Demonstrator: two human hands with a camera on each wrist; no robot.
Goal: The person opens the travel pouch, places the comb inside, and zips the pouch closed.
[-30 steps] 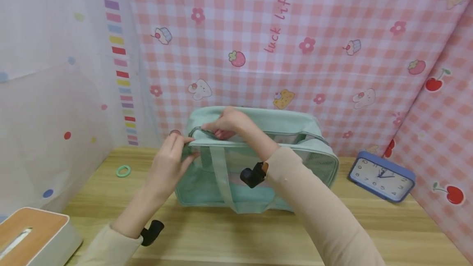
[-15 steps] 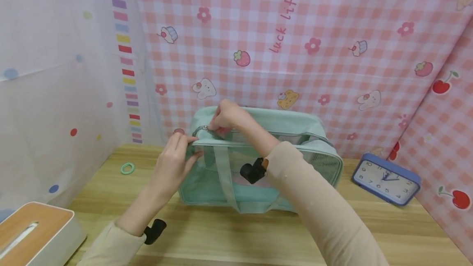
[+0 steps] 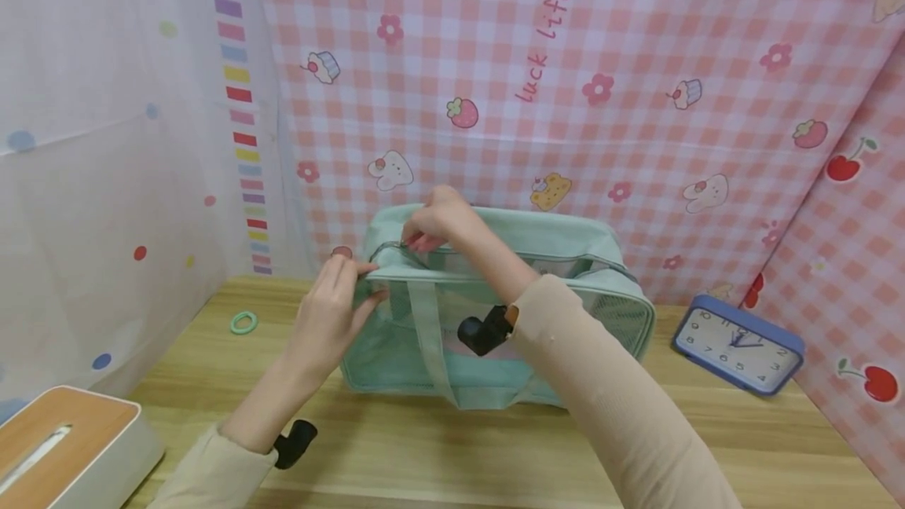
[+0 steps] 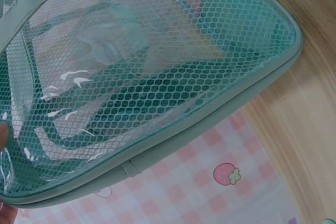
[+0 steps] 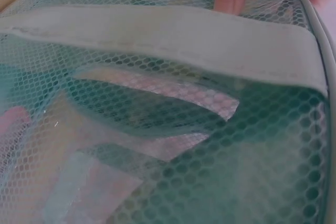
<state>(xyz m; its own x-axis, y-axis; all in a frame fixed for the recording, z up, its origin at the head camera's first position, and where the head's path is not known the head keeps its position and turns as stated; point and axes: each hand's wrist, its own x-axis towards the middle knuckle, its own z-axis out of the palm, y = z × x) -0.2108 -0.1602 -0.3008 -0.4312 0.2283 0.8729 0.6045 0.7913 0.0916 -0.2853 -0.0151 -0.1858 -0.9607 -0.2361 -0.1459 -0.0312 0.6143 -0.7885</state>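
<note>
A mint-green mesh bag (image 3: 382, 356) with a zipper (image 3: 387, 246) along its top stands on the table. My left hand (image 3: 328, 309) pinches its upper left edge, thumb in front and fingers on top. Reaching across the bag, my right hand (image 3: 441, 218) has its fingers curled at the zipper's left part and pinches there; the zipper pull is hidden by the fingers. The top still gapes along the middle and right. In the left wrist view, the mesh side (image 4: 157, 93) shows vague items inside. A pale handle strap (image 5: 173, 35) crosses the right wrist view.
A blue clock (image 3: 738, 344) stands to the right of the bag. On the left lie a small green ring (image 3: 243, 323) and, nearer, a white tissue box (image 3: 127, 446) with a wooden lid. A pink checked cloth (image 3: 488, 155) hangs close behind the bag.
My right hand has shifted slightly to the right along the zipper, its fingers drawing in more. My left hand keeps its hold on the bag's edge. The head view has turned a little left.
</note>
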